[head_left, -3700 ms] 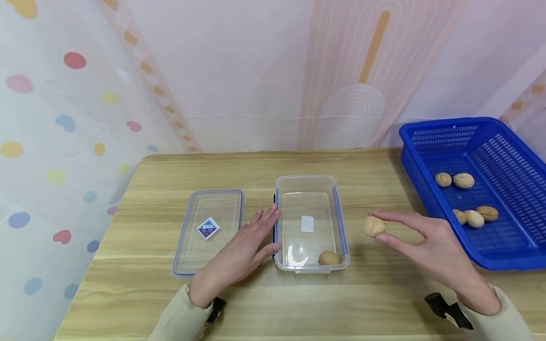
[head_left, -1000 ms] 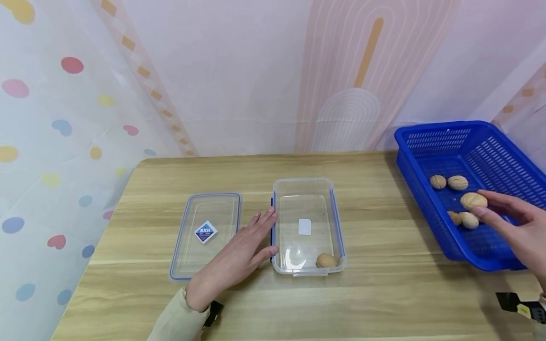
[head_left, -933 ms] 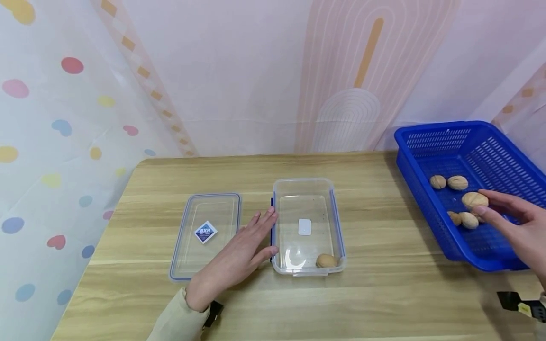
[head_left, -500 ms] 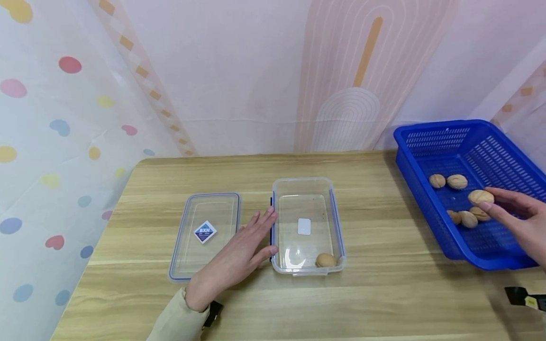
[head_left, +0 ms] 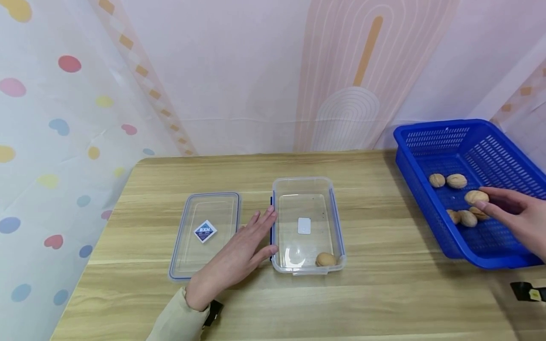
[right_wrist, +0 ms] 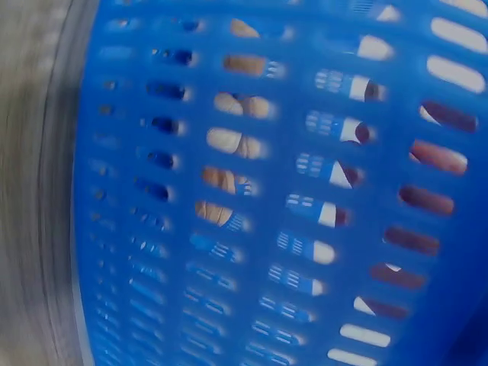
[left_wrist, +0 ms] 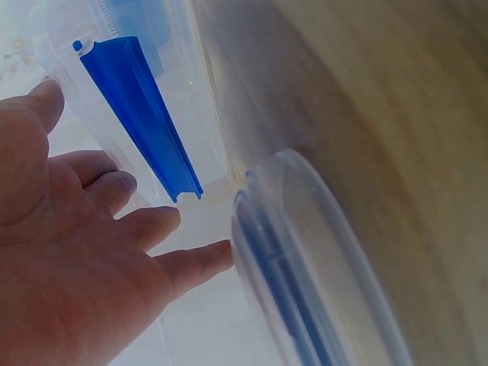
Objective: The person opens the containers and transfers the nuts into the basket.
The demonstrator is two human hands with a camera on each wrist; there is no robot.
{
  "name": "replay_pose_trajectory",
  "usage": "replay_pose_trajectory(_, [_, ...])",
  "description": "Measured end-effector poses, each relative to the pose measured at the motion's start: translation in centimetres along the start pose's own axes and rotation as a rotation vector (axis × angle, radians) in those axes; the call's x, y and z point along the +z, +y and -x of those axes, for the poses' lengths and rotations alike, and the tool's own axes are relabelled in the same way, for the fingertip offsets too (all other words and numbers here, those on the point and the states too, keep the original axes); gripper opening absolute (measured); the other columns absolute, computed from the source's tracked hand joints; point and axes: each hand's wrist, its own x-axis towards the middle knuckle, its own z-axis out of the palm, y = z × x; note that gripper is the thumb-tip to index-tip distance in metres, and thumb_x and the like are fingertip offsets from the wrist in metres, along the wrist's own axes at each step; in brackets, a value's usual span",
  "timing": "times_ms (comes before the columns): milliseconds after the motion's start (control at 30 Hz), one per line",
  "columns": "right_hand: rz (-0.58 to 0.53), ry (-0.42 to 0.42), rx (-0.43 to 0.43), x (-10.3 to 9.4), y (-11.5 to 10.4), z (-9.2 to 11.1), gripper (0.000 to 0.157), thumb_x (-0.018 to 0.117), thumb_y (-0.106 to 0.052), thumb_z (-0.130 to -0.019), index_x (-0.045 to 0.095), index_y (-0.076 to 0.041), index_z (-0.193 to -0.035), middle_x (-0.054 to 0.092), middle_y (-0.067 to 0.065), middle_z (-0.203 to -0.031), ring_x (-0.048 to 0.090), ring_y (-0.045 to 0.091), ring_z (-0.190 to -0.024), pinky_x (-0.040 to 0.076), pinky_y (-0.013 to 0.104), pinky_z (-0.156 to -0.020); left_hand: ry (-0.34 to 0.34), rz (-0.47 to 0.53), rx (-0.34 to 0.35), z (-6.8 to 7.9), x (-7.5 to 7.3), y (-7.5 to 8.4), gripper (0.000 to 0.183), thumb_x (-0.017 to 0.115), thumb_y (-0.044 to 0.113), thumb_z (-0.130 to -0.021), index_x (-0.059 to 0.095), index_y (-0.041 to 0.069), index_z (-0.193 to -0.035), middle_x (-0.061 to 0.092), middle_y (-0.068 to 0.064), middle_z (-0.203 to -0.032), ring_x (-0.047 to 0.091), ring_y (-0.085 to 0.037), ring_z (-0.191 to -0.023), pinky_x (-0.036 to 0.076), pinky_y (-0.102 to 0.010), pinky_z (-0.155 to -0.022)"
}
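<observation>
In the head view my right hand [head_left: 518, 215] pinches a walnut [head_left: 476, 197] between thumb and fingers, over the blue basket [head_left: 439, 237]. Below it lie a pale walnut [head_left: 467, 218] and two brown ones, one partly covered. Two more walnuts [head_left: 456, 181] sit farther back in the basket. With fingers extended, my left hand [head_left: 234, 258] rests against the left side of a clear plastic box [head_left: 307, 187]. One walnut [head_left: 326, 259] lies in the box's near right corner. The left wrist view shows the box's blue latch [left_wrist: 137, 107] beside the fingers.
A clear lid [head_left: 213, 201] with a blue seal and a label lies left of the box, partly behind the left hand. The wooden table [head_left: 367, 303] meets a patterned curtain [head_left: 247, 94] at the back. The basket's slotted wall [right_wrist: 259, 183] fills most of the right wrist view.
From over the table beside the box, my right hand has moved right to the basket, holding a walnut at both times. Lately it shifted slightly right, then back left. The left hand stays put.
</observation>
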Motion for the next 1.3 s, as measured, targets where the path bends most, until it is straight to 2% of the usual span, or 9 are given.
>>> replay_pose_trajectory(100, [0.06, -0.018, -0.02, 0.4, 4.2, -0.8, 0.052, 0.058, -0.03, -0.108, 0.048, -0.016, -0.156, 0.057, 0.025, -0.145, 0.043, -0.022, -0.107, 0.032, -0.002, -0.083, 0.0, 0.001, -0.001, 0.0, 0.0, 0.0, 0.074, 0.055, 0.042, -0.107, 0.021, 0.012, -0.166, 0.013, -0.003, -0.171, 0.015, -0.038, -0.156, 0.023, -0.069, -0.117])
replay_pose_trajectory(133, [0.076, -0.035, -0.02, 0.5, 5.5, -1.2, 0.054, 0.057, -0.032, -0.108, 0.046, -0.012, -0.157, 0.052, 0.036, -0.143, 0.049, -0.013, -0.114, 0.032, -0.001, -0.083, 0.0, 0.001, 0.0, 0.0, 0.0, 0.0, 0.074, 0.055, 0.042, -0.107, 0.021, 0.012, -0.166, 0.013, -0.003, -0.171, 0.015, -0.038, -0.156, 0.023, -0.069, -0.117])
replay_pose_trajectory(200, [0.111, -0.055, -0.022, 0.9, 9.1, -2.1, 0.056, 0.056, -0.039, -0.108, 0.044, -0.018, -0.159, 0.053, 0.032, -0.144, 0.055, 0.013, -0.125, 0.032, 0.001, -0.085, 0.002, -0.001, 0.002, -0.1, 0.0, 0.0, 0.074, 0.055, 0.042, -0.107, 0.021, 0.011, -0.166, 0.013, -0.003, -0.171, 0.015, -0.038, -0.156, 0.023, -0.069, -0.117])
replay_pose_trajectory(233, [0.128, -0.066, -0.019, 0.9, 9.2, -2.3, 0.058, 0.055, -0.039, -0.108, 0.045, -0.01, -0.158, 0.053, 0.033, -0.141, 0.056, 0.027, -0.123, 0.037, 0.007, -0.089, 0.003, -0.001, 0.003, -0.1, 0.0, 0.0, 0.074, 0.055, 0.042, -0.107, 0.022, 0.011, -0.166, 0.013, -0.003, -0.171, 0.015, -0.038, -0.156, 0.023, -0.069, -0.117])
replay_pose_trajectory(333, [0.197, -0.082, -0.007, 0.6, 7.2, -2.6, 0.058, 0.055, -0.04, -0.108, 0.049, -0.004, -0.152, 0.058, 0.029, -0.135, 0.055, 0.038, -0.112, 0.045, 0.014, -0.081, 0.004, -0.001, 0.003, -0.1, 0.0, 0.0, 0.074, 0.055, 0.042, -0.107, 0.022, 0.01, -0.166, 0.013, -0.003, -0.171, 0.015, -0.038, -0.156, 0.023, -0.069, -0.118])
replay_pose_trajectory(567, [0.225, -0.235, 0.027, -1.2, -2.8, -2.0, 0.052, 0.06, -0.025, -0.107, 0.052, 0.017, -0.137, 0.055, 0.046, -0.127, 0.057, 0.062, -0.108, 0.053, 0.062, -0.074, 0.004, 0.0, -0.001, -0.1, 0.0, 0.0, 0.074, 0.055, 0.043, -0.107, 0.023, 0.011, -0.166, 0.013, -0.002, -0.171, 0.015, -0.037, -0.157, 0.023, -0.069, -0.117])
replay_pose_trajectory(633, [0.233, -0.277, 0.045, -1.3, -3.9, -2.1, 0.051, 0.059, -0.023, -0.108, 0.051, 0.019, -0.136, 0.054, 0.047, -0.128, 0.056, 0.063, -0.11, 0.054, 0.062, -0.074, 0.005, 0.003, -0.003, -0.1, 0.0, 0.0, 0.074, 0.055, 0.042, -0.107, 0.023, 0.011, -0.166, 0.013, -0.002, -0.171, 0.015, -0.037, -0.156, 0.023, -0.069, -0.117])
replay_pose_trajectory(1000, [0.281, -0.459, 0.056, -1.7, -2.9, -3.5, 0.058, 0.057, -0.027, -0.108, 0.047, 0.023, -0.136, 0.059, 0.044, -0.124, 0.056, 0.064, -0.113, 0.056, 0.061, -0.079, 0.001, 0.013, -0.016, 0.0, 0.2, 0.1, 0.074, 0.056, 0.042, -0.107, 0.022, 0.012, -0.166, 0.013, -0.002, -0.171, 0.015, -0.037, -0.156, 0.023, -0.068, -0.118])
replay_pose_trajectory(1300, [0.328, -0.504, 0.002, -1.5, -2.9, -4.0, 0.055, 0.059, -0.021, -0.108, 0.048, 0.027, -0.132, 0.057, 0.046, -0.124, 0.057, 0.063, -0.111, 0.057, 0.059, -0.078, 0.004, 0.008, -0.014, 0.0, 0.1, 0.0, 0.074, 0.056, 0.041, -0.107, 0.022, 0.013, -0.166, 0.014, -0.002, -0.171, 0.016, -0.038, -0.156, 0.023, -0.068, -0.118])
